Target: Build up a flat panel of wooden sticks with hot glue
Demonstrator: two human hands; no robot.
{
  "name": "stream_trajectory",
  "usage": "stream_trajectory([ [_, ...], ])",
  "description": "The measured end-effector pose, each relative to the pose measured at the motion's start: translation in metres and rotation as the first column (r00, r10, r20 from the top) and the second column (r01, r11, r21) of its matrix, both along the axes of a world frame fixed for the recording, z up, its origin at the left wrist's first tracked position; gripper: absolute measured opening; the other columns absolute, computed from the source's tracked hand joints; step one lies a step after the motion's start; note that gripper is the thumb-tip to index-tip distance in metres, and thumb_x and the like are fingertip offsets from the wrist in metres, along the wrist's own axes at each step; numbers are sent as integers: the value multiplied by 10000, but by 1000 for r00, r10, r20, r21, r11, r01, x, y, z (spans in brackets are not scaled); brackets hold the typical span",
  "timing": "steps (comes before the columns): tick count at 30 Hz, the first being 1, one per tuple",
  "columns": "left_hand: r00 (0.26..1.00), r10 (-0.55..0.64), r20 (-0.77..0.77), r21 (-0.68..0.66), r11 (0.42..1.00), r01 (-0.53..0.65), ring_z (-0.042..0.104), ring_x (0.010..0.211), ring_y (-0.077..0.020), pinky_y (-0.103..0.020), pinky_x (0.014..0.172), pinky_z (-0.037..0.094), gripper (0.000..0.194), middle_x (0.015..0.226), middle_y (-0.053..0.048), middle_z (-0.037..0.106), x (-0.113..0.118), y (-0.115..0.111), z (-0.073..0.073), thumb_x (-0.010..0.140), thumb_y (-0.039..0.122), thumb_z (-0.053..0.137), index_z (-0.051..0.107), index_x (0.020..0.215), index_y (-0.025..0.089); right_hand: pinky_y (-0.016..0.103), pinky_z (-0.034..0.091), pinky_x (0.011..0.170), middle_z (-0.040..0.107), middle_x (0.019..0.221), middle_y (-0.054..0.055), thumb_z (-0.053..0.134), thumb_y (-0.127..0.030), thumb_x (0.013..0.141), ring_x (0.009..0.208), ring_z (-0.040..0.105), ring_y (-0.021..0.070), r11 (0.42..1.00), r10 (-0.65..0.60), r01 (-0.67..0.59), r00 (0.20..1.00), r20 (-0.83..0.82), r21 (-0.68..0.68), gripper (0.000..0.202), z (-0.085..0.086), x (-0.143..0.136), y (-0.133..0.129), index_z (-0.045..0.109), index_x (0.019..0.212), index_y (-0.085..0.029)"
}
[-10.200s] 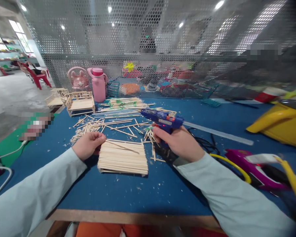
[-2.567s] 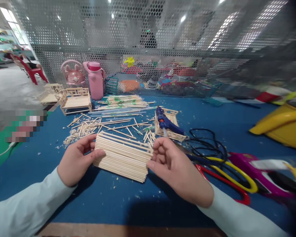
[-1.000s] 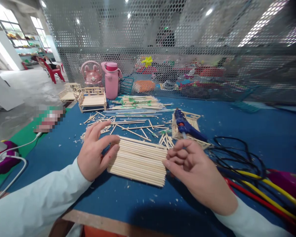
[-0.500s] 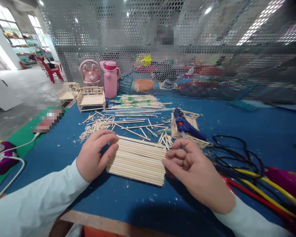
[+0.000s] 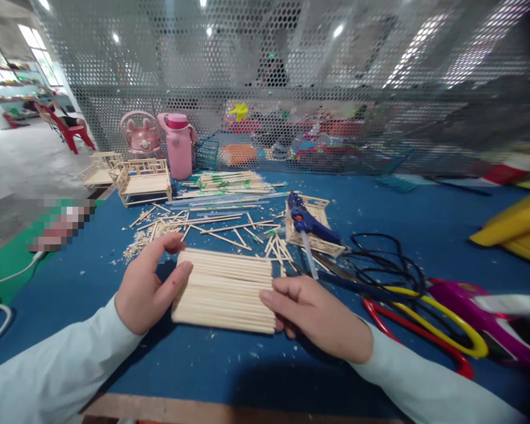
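Note:
A flat panel of light wooden sticks [image 5: 225, 291], laid side by side, is held between my two hands just over the blue tabletop. My left hand [image 5: 143, 288] grips its left end, thumb on the near face and index finger at the far corner. At the right end my right hand [image 5: 320, 312] pinches the panel, thumb on top and fingers underneath, partly hidden. Beyond the right hand, a blue glue gun [image 5: 307, 221] with a clear glue stick rests on a small wooden stick frame [image 5: 320, 205]. Short loose sticks [image 5: 279, 250] lie behind the panel.
Two little stick-built benches [image 5: 145, 182] and a pink bottle [image 5: 179, 150] stand at the back left. Bundled sticks [image 5: 229, 181] lie before a perforated metal screen [image 5: 229, 70]. At right are a black cord [image 5: 380, 238], a yellow handle [image 5: 461, 330] and a purple object [image 5: 461, 294].
My right hand has closed onto the panel's right end, its fingers now under the edge. The panel has turned slightly and appears more level. The whole view has swung rightward.

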State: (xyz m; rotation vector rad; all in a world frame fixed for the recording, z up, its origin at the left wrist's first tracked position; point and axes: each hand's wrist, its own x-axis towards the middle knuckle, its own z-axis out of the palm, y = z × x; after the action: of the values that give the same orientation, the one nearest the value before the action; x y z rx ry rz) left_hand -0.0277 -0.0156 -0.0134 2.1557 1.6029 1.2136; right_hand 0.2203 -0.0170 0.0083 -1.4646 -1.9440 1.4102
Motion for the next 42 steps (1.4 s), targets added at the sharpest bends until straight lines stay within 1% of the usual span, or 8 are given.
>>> stream_trajectory([
  [3, 1000, -13, 17, -102, 995, 15, 602, 858, -188, -326, 817, 452, 313, 904, -59, 645, 1, 2, -3, 809, 323, 500, 512, 1083, 172, 224, 327, 411, 463, 435, -32, 372, -557, 812, 366, 395, 87, 1000, 0, 0, 1000, -19, -18, 449, -2, 0, 0, 425, 542, -203],
  [10, 985, 169, 34, -14, 986, -168, 586, 711, -164, -269, 696, 453, 268, 779, -30, 634, -15, 19, 3, 801, 361, 490, 589, 959, 168, 249, 175, 418, 192, 449, -49, 372, -518, 836, 430, 216, 81, 919, -1, -102, 966, 259, 381, 524, -1, 4, 0, 233, 445, -198],
  [19, 893, -26, -449, -28, 999, 15, 586, 775, -210, -313, 697, 423, 283, 814, -89, 673, -3, 76, 2, 845, 346, 471, 686, 907, 173, 231, 337, 492, 503, 545, -21, 440, -358, 853, 479, 443, 100, 693, 10, -27, 1000, 27, 721, 278, 5, 10, 1, 516, 635, -202],
  [28, 829, 32, -559, 98, 995, 28, 532, 861, -251, -382, 733, 340, 257, 848, -78, 673, 9, 91, -7, 852, 327, 483, 713, 805, 222, 236, 399, 500, 553, 601, -12, 462, -307, 859, 494, 477, 105, 687, -30, -24, 998, 61, 726, 170, -5, 14, 15, 547, 766, -194],
  [32, 873, 190, -449, 329, 944, -36, 538, 792, -221, -359, 707, 351, 242, 796, -60, 684, -4, 76, 2, 836, 354, 521, 708, 774, 213, 310, 482, 699, 608, 894, 71, 503, -239, 834, 780, 588, 172, 367, -147, 70, 989, -17, 928, 132, -7, 19, 18, 563, 941, -191],
  [34, 904, 164, -395, 409, 912, 14, 537, 749, -196, -348, 717, 369, 204, 762, -47, 681, -7, 59, 8, 824, 335, 549, 704, 771, 213, 397, 441, 866, 555, 1126, 136, 511, -203, 824, 1046, 532, 238, 158, -204, 61, 979, -28, 986, 268, -5, 22, 19, 534, 1089, -175],
  [36, 918, 90, -386, 453, 885, 104, 537, 737, -179, -338, 733, 387, 149, 752, -38, 675, -8, 39, 12, 812, 289, 576, 698, 774, 212, 458, 370, 953, 485, 1254, 180, 510, -199, 828, 1190, 430, 281, 64, -247, -6, 969, 21, 998, 364, -4, 24, 21, 486, 1187, -143],
  [42, 955, -30, -296, 344, 929, 136, 559, 721, -150, -279, 707, 426, 133, 754, -36, 654, -8, 6, 19, 816, 261, 558, 668, 819, 186, 272, 454, 628, 651, 722, 35, 435, -228, 888, 665, 602, 154, 230, -158, -184, 962, 223, 956, 160, -6, 19, 16, 586, 867, -178],
])
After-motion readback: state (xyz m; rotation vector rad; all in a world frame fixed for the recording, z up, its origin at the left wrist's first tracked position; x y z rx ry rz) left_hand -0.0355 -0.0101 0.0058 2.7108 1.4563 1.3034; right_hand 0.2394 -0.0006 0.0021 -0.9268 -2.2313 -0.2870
